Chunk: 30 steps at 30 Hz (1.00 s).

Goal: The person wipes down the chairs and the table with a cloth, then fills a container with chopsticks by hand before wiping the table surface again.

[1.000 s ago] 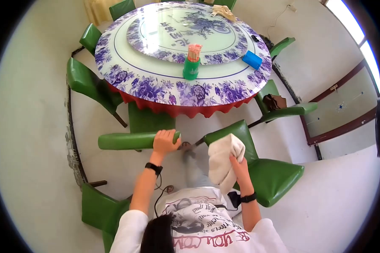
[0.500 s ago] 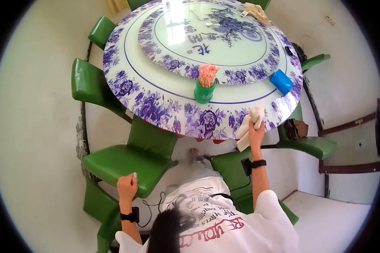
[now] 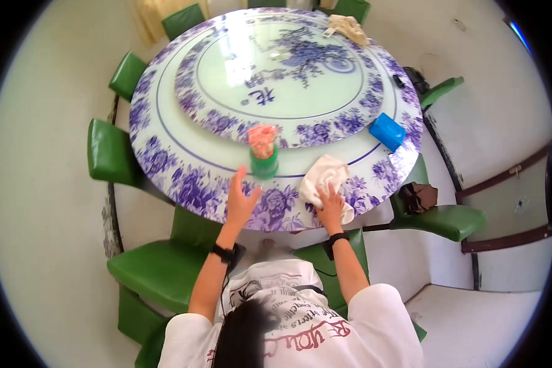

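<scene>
My left hand (image 3: 241,201) reaches over the near edge of the round table (image 3: 214,178), fingers apart and holding nothing. Its fingertips are close to a green cup (image 3: 264,167) filled with thin, pink-topped sticks (image 3: 262,140). To the right, my right hand (image 3: 330,210) grips and presses a white cloth (image 3: 322,175) against the purple-flowered tabletop. The cloth lies partly spread, and one end of it hangs out below my fingers.
A blue box (image 3: 387,132) sits at the table's right, beside the raised turntable (image 3: 221,119). A beige cloth (image 3: 348,29) lies at the far edge. Green chairs (image 3: 159,273) surround the table; a brown bag (image 3: 419,197) rests on one at right.
My left hand has risen from beside the chair to the cup, its fist now open. My right hand has moved left and put the white cloth down on the tabletop. The view has shifted.
</scene>
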Tool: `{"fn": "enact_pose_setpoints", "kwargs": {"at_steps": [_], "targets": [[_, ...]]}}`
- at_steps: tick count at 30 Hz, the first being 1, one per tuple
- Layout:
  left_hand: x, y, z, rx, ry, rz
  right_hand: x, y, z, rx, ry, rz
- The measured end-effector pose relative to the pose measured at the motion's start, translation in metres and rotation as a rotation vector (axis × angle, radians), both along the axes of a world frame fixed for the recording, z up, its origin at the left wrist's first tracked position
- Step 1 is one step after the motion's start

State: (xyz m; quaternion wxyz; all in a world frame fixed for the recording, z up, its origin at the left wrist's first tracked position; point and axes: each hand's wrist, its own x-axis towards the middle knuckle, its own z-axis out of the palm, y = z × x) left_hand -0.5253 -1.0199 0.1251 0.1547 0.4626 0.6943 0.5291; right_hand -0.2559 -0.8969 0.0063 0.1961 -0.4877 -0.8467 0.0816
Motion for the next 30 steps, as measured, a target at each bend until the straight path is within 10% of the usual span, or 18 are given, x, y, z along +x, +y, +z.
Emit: {"fn": "enact_pose_setpoints", "kwargs": {"at_steps": [10,21,27,30], "targets": [[-0.027,0.140,-0.035,0.277,-0.371,-0.087,0.018,-0.029,0.003,-0.048,0.013,0.009],[-0.017,0.072,0.020,-0.067,-0.046,-0.213,0.011,-0.026,-0.002,-0.016,-0.102,-0.006],[-0.018,0.035,0.025,-0.199,-0.141,-0.367,0.007,-0.005,0.022,-0.087,0.041,-0.005],[-0.018,0.043,0.024,-0.074,-0.206,-0.473,-0.011,0.034,0.021,-0.291,0.543,0.032]]}}
